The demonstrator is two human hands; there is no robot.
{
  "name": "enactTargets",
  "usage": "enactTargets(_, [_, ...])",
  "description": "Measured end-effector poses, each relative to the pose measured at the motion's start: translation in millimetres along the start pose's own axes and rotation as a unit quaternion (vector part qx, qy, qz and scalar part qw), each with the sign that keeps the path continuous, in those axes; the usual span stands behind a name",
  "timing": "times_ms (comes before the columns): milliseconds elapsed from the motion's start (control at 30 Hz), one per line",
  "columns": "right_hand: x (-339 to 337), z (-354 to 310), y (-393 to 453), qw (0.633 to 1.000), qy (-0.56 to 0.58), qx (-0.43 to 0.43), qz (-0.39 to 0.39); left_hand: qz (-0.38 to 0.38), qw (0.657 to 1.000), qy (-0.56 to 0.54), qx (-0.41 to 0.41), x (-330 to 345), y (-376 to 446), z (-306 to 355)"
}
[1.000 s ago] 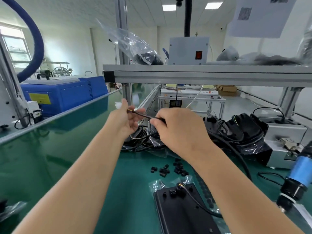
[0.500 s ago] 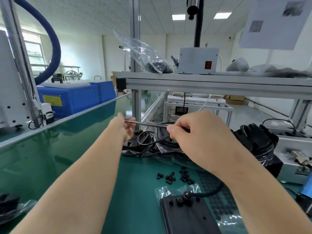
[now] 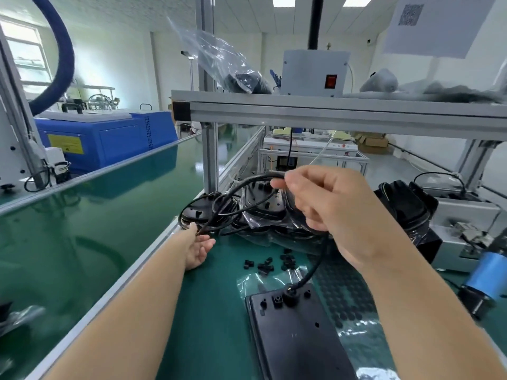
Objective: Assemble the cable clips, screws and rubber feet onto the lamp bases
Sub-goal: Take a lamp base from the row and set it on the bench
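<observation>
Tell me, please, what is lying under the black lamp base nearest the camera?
The lamp base lies on a clear plastic bag on the green mat; whatever is beneath its middle is covered.

a green glossy conveyor belt (image 3: 82,229) is seen running along the left, edged by a silver aluminium rail (image 3: 115,286). a blue metal machine cabinet (image 3: 109,138) with a yellow label is parked behind it, and a thick blue padded hose (image 3: 64,50) is curved overhead. an aluminium-profile shelf (image 3: 329,116) is stretched across the middle, where a grey metal box with a red rocker switch (image 3: 315,74) and a clear crumpled plastic bag (image 3: 219,58) are kept. a white sheet with a qr code (image 3: 436,23) is hung top right, and a blue cylindrical tool (image 3: 485,278) is lying far right.
</observation>
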State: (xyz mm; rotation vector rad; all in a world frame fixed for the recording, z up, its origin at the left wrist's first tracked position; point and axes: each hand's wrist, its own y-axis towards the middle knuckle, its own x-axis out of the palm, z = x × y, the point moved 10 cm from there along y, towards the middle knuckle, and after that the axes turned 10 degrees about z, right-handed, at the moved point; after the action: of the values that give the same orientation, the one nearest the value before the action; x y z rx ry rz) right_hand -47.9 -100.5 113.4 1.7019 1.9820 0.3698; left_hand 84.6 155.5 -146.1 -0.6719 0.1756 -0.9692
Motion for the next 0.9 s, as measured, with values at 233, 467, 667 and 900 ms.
enactTargets(233, [42,33,-30,0.986,-0.042,0.017,-0.163,-0.082,0.982,0.173,-0.003,4,-23,-11])
enactTargets(467, [120,52,-107,0.937,-0.196,-0.056,-0.282,-0.084,0.864,0.447,0.214,-3,-51,1])
enactTargets(667, [34,103,-57,0.952,-0.276,-0.016,-0.128,0.101,0.670,0.639,0.365,-22,-81,17])
enactTargets(900, [-1,179,-73,0.913,-0.366,0.091,-0.156,0.079,0.551,0.541,0.630,45,-146,6])
